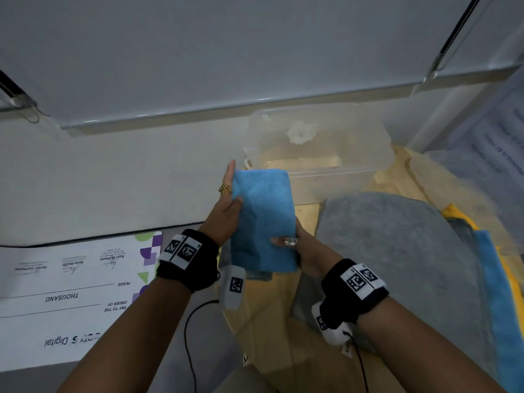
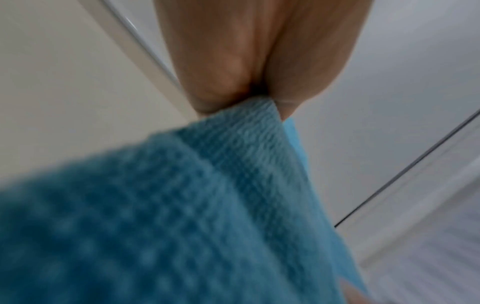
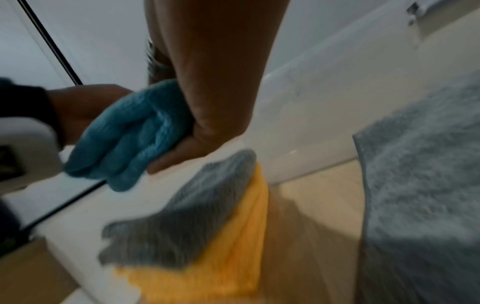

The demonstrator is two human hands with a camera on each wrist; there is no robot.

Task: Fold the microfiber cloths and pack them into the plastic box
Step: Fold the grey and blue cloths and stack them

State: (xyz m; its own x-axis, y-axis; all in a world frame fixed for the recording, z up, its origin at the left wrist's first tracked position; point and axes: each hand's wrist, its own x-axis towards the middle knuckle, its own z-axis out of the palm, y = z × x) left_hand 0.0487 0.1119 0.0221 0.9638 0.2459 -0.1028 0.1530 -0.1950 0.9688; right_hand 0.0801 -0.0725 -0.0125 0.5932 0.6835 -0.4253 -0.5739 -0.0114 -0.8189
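Folded blue microfiber cloth [image 1: 262, 219] held in air just in front of clear plastic box [image 1: 320, 154]. Left hand [image 1: 226, 211] pinches its left edge, thumb on top; right hand [image 1: 304, 248] grips the lower right edge. Grey cloth [image 1: 397, 251] right of box.

The box [image 1: 320, 148] stands open-topped just beyond the hands; a grey cloth [image 1: 397, 245] is heaped to its near right.
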